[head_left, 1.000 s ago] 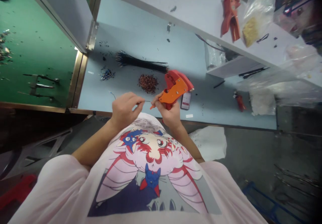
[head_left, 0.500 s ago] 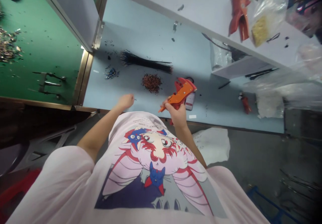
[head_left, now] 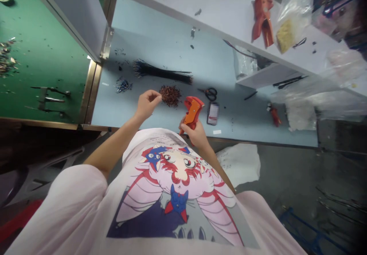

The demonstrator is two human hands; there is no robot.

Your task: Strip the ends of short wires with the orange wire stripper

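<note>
Wrapped in my right hand are the handles of an orange and red wire stripper, its head pointing away from me. My left hand is at the left edge of a pile of small copper-coloured pieces, thumb and forefinger pinched together. Whatever lies between those fingertips is too small to make out. Behind the pile stretches a bundle of thin black wires, its ends fanned out at the left. Dark blue small pieces lie scattered left of the pile.
Black-handled scissors and a phone lie right of the stripper. Another red tool rests on the shelf beside plastic bags. A small red-handled tool lies farther right. A metal-edged divider borders the green surface at left.
My left hand has moved forward and right to the copper-coloured pile. My right hand has brought the wire stripper left and nearer to me, uncovering the scissors and phone.
</note>
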